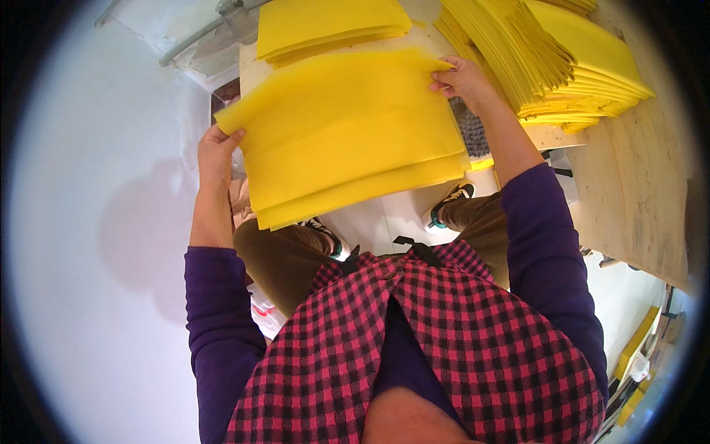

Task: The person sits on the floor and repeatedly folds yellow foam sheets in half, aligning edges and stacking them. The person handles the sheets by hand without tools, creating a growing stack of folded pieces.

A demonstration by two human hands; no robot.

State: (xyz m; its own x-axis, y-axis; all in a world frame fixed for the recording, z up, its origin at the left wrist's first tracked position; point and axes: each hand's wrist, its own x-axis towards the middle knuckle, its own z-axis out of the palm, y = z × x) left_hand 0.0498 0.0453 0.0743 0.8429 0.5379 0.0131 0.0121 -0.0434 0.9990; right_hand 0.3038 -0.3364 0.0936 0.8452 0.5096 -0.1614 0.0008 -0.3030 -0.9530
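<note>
A wide yellow fabric-like sheet (347,126) hangs stretched between my hands, its lower edge showing layered folds above my lap. My left hand (217,152) pinches its upper left corner between thumb and fingers. At the upper right corner, my right hand (462,80) grips the same sheet, fingers closed on the edge. Just beyond it, a stack of folded yellow sheets (333,26) lies on the wooden table.
Larger piles of folded yellow sheets (510,52) cover the table's far right. The wooden tabletop (629,185) curves down my right side. A white wall (96,222) stands close on my left. Grey textured material (470,129) shows below my right wrist.
</note>
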